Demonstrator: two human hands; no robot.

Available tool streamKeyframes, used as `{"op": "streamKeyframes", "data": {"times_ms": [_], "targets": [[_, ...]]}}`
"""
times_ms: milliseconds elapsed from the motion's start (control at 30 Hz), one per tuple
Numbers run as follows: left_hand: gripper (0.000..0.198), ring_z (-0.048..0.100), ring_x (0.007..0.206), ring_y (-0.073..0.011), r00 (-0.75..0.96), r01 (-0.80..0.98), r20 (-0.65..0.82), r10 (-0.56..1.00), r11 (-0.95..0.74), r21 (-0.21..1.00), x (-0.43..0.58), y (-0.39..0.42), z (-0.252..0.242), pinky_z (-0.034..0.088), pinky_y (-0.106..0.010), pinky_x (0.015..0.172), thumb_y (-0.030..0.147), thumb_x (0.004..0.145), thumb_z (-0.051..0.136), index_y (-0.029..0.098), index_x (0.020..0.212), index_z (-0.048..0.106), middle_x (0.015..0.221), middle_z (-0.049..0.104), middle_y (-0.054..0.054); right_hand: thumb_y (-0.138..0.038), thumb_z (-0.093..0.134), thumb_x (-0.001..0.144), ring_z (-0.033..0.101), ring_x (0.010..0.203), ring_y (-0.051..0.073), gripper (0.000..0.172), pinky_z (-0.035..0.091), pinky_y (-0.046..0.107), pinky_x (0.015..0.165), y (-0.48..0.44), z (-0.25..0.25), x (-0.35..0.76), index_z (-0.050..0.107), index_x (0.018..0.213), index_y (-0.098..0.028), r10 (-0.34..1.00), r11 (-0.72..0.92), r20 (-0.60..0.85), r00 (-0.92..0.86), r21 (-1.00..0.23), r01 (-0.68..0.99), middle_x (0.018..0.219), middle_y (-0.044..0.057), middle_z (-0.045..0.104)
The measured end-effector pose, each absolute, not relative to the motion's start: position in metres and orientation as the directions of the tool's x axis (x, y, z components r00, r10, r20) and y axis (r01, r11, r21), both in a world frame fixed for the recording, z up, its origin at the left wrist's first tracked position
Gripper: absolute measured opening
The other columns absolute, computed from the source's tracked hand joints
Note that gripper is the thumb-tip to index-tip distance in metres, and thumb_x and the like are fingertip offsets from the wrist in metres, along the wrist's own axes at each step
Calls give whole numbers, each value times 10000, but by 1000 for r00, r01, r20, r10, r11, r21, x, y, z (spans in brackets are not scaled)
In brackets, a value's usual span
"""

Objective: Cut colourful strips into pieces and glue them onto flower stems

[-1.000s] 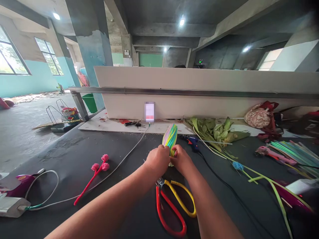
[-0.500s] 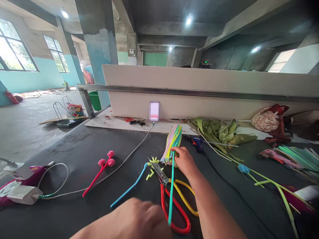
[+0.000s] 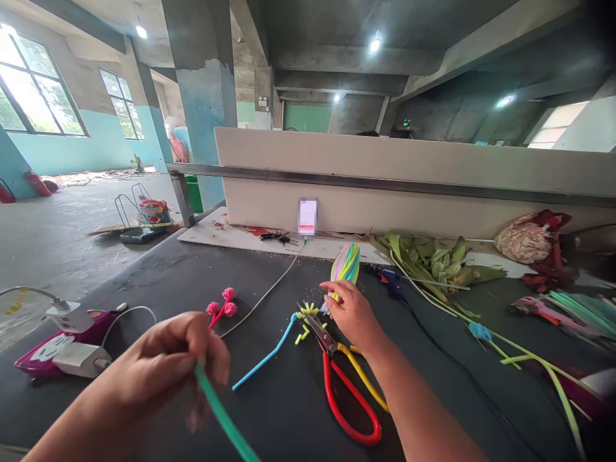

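One green stem is pinched in the left hand over the near side of the tabletop. The right hand, well apart, overlaps one multicoloured bundle; whether it grips cannot be told. Nearby lie one blue stem, one pair of scissors and three pink blooms.

Monitoring remotely, I record two items, positions referenced to the multicoloured bundle. Bundle: slender pink, yellow and teal strands, closely gathered, lying lengthwise away from me and slightly rightward; lower portion partly obscured. Green stem: single, slender, slightly curved, pinched at its far part, well apart from the bundle on its near left side; near end beyond my view.
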State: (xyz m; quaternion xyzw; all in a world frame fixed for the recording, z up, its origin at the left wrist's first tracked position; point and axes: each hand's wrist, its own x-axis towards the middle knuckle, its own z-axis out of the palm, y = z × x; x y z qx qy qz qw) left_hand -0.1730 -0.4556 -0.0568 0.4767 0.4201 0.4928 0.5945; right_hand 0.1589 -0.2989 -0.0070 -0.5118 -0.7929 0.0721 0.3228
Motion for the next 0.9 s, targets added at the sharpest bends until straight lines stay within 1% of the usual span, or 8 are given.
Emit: {"op": "streamKeyframes", "data": {"times_ms": [33,100,267,367,500,700,800,900], "targets": [[249,569,424,-145,282,-215,-8,959,72,974,-154,-436,-24,422,-253,428,430,700,622,203,711,518,676,630,-11,-172,450,834,593,864,156,251,458,250,807,-305,-1,155,620,1017,-201,869,460,408,-281,-455,763,962,48,625],[234,588,444,-153,363,-254,36,931,62,965,-127,-407,15,433,-245,438,371,709,635,192,675,488,632,627,-18,-190,415,853,605,775,137,229,469,230,726,-317,7,151,622,947,-217,888,444,341,-309,-460,769,888,20,649],[236,638,596,-209,374,-292,22,927,95,952,-115,-382,3,498,-302,519,328,658,676,181,655,491,659,624,-51,-219,562,743,599,644,188,66,450,283,610,-349,-1,158,625,742,-201,930,366,99,-355,-353,861,688,27,637],[235,651,699,-232,403,-349,8,915,146,926,-115,-381,-7,516,-376,675,294,648,683,175,633,481,676,615,-46,-225,631,682,591,851,295,241,441,394,752,-369,-14,163,644,918,-175,944,327,42,-327,-261,908,884,114,639],[187,645,746,-223,402,-446,-10,916,205,871,-114,-384,-3,493,-429,781,256,684,657,175,673,489,684,578,-14,-259,549,767,522,1025,293,389,398,409,882,-383,-18,172,566,1152,-207,947,304,-45,-319,-206,930,1063,123,566],[82,529,540,-74,273,-549,0,962,157,821,-125,-383,-10,507,-266,592,187,760,566,179,736,488,723,506,26,-230,552,718,534,1003,303,548,388,420,869,-379,-27,186,498,1262,-210,961,227,-95,-259,-262,938,1063,131,560],[53,389,459,-15,217,-554,10,976,115,825,-128,-378,-11,415,-161,437,173,790,542,170,764,497,772,503,17,-158,565,681,540,976,307,630,362,435,875,-367,-28,190,465,1302,-187,972,121,-134,-194,-423,898,1031,137,587],[56,340,468,-11,248,-519,-33,968,161,839,-124,-373,-7,279,-110,357,193,807,546,164,788,502,809,512,-4,-175,543,728,588,804,217,532,442,339,739,-356,-21,201,488,1257,-165,956,4,-240,-169,-565,825,884,89,610]]}}
